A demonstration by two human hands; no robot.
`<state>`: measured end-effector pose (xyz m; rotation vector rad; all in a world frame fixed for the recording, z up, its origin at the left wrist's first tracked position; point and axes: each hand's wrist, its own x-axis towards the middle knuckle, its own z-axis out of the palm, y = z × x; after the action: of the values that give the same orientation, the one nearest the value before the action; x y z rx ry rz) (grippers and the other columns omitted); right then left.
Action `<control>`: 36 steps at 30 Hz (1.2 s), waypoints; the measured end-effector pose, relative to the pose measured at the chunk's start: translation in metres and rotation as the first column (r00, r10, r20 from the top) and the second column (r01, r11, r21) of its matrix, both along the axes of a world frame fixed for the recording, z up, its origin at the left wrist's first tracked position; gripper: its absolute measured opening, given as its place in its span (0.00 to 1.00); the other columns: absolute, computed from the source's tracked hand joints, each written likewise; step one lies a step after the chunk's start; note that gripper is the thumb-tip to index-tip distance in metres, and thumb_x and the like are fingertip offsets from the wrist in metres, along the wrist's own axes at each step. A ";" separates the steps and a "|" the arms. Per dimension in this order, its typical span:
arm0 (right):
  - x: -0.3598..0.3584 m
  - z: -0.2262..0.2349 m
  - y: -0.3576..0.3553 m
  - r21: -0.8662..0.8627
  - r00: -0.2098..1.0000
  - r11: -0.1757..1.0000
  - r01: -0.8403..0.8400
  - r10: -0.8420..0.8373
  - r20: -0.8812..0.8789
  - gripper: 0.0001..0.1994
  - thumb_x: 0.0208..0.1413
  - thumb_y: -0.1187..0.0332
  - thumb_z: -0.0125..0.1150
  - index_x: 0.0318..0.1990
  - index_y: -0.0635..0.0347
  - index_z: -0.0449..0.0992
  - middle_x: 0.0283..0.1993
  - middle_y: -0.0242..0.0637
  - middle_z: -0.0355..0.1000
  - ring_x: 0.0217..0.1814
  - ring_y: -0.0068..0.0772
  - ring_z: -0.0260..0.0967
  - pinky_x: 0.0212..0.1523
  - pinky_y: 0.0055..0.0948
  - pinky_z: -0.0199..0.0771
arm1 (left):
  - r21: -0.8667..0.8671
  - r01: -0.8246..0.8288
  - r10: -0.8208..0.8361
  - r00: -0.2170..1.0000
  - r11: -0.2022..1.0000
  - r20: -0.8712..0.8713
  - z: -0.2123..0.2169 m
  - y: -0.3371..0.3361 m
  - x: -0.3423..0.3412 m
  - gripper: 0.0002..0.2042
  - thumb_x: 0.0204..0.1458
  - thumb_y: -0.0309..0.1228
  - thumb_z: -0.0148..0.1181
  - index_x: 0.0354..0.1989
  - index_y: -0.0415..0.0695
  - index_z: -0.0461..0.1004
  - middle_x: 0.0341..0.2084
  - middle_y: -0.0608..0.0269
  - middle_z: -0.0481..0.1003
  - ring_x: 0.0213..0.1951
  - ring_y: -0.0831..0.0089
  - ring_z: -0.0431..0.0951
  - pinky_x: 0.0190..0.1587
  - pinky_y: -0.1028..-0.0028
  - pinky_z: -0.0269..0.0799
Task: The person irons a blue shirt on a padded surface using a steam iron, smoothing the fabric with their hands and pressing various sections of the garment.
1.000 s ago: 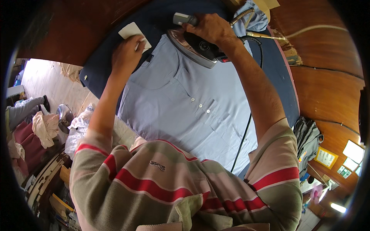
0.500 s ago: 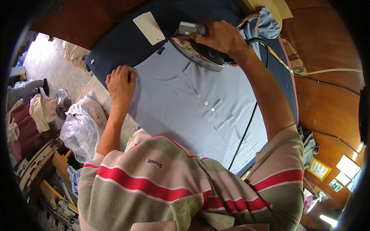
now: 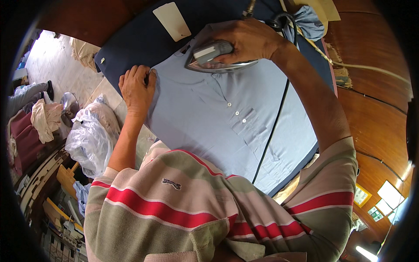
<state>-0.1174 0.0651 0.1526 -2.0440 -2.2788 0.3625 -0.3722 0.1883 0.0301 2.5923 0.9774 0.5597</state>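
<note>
A light-blue buttoned shirt (image 3: 192,118) lies spread on a navy ironing table (image 3: 126,50). At the shirt's neckline, the right hand (image 3: 255,39) wraps round an electric iron (image 3: 208,53). At the shirt's left shoulder edge, the left hand (image 3: 138,92) rests with fingers bunched; whether they pinch fabric, I cannot tell. Left of the shirt sits a translucent plastic bag (image 3: 89,148), bulging with pale, indistinct contents; beyond the neckline lies a white card (image 3: 171,21).
</note>
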 end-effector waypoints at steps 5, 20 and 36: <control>-0.017 -0.002 0.017 -0.116 0.998 0.993 -0.036 0.041 0.039 0.25 0.41 0.42 0.62 0.42 0.48 0.77 0.32 0.35 0.77 0.36 0.34 0.76 0.40 0.34 0.76 | -0.005 -0.010 0.010 1.000 1.000 0.021 0.000 0.000 -0.001 0.06 0.47 0.34 0.57 0.27 0.46 0.73 0.26 0.65 0.71 0.34 0.65 0.71 0.43 0.68 0.60; -0.027 0.009 0.018 -0.156 0.982 0.971 -0.183 0.188 0.022 0.25 0.47 0.42 0.56 0.46 0.48 0.76 0.33 0.38 0.77 0.38 0.41 0.75 0.42 0.36 0.75 | -0.043 -0.011 0.010 0.999 0.999 -0.033 -0.002 0.001 -0.003 0.06 0.47 0.34 0.58 0.27 0.45 0.72 0.23 0.65 0.69 0.32 0.66 0.70 0.42 0.69 0.60; -0.008 0.005 -0.112 -0.176 0.811 0.800 0.573 -0.585 -0.017 0.23 0.48 0.45 0.57 0.41 0.56 0.75 0.24 0.46 0.75 0.29 0.45 0.76 0.33 0.37 0.76 | 0.002 -0.009 0.009 1.000 1.000 0.007 -0.005 0.002 -0.002 0.06 0.47 0.35 0.58 0.27 0.47 0.72 0.24 0.67 0.69 0.33 0.67 0.70 0.42 0.69 0.60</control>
<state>-0.1258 -0.0472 0.1573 -2.6180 -1.4971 0.5718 -0.3744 0.1902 0.0247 2.5869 0.9876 0.5717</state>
